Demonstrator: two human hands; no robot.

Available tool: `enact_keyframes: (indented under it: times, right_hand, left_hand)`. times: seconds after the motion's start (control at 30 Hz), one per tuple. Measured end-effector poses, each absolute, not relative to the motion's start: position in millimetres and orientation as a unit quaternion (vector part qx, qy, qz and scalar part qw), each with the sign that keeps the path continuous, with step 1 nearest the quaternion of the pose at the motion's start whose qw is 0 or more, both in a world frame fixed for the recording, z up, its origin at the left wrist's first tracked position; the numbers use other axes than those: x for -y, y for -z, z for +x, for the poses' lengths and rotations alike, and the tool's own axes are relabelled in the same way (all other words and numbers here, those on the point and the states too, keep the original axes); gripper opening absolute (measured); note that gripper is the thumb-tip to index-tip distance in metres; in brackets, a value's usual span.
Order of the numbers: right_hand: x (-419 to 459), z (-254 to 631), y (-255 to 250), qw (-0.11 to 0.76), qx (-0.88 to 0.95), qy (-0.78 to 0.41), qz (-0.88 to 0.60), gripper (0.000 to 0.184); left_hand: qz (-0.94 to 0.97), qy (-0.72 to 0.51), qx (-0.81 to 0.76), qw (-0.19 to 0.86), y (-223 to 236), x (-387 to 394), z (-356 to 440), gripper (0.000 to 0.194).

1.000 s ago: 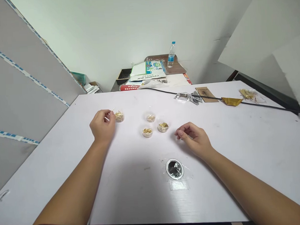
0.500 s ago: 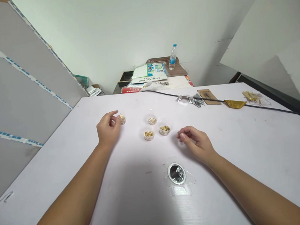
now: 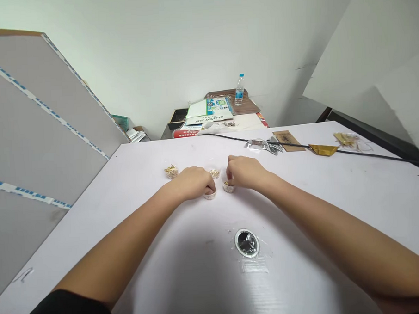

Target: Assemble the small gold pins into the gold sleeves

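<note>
My left hand (image 3: 194, 181) reaches its bent fingertips down into the front clear cup (image 3: 210, 196), covering most of it. Over the cup to its right, a clear one (image 3: 229, 189) with small gold-coloured pieces, my right hand (image 3: 244, 170) dips its fingers in from above. Both hands are closed at the fingertips, and whatever is between them is hidden. Just behind, between the hands, sits a third cup (image 3: 214, 173) of pale gold pieces. Farther left, beyond my left hand, stands another cup (image 3: 171, 171) heaped with thin gold pieces.
A round, silver-rimmed disc (image 3: 247, 243) is taped to the white table (image 3: 187, 278) near me. A black cable (image 3: 292, 144) crosses the back right, beside silver packaging (image 3: 259, 144), brown card (image 3: 288, 140) and gold foil (image 3: 323, 149). A water bottle (image 3: 239, 92) stands behind.
My left hand has left the far-left cup and moved right to the front cup. My right hand has moved left from the bare tabletop into the neighbouring cup. Both sets of fingers have closed.
</note>
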State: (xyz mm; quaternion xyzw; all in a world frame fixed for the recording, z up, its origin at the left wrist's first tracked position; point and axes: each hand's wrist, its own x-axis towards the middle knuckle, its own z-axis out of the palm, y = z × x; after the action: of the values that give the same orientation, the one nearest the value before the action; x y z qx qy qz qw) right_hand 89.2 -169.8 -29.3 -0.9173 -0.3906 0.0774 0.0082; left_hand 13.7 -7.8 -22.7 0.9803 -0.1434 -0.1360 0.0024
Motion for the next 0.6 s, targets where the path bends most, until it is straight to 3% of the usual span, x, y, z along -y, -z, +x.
enact_keyframes:
  times: [0.23, 0.6]
  right_hand:
    - [154, 94, 30, -0.043, 0.382, -0.144, -0.912, 0.023]
    - [160, 99, 36, -0.029, 0.403, -0.122, -0.907, 0.017]
  left_hand:
    - [0.971, 0.172, 0.139, -0.089, 19, 31, 18, 0.022]
    - [0.972, 0.142, 0.162, -0.093, 22, 24, 18, 0.022]
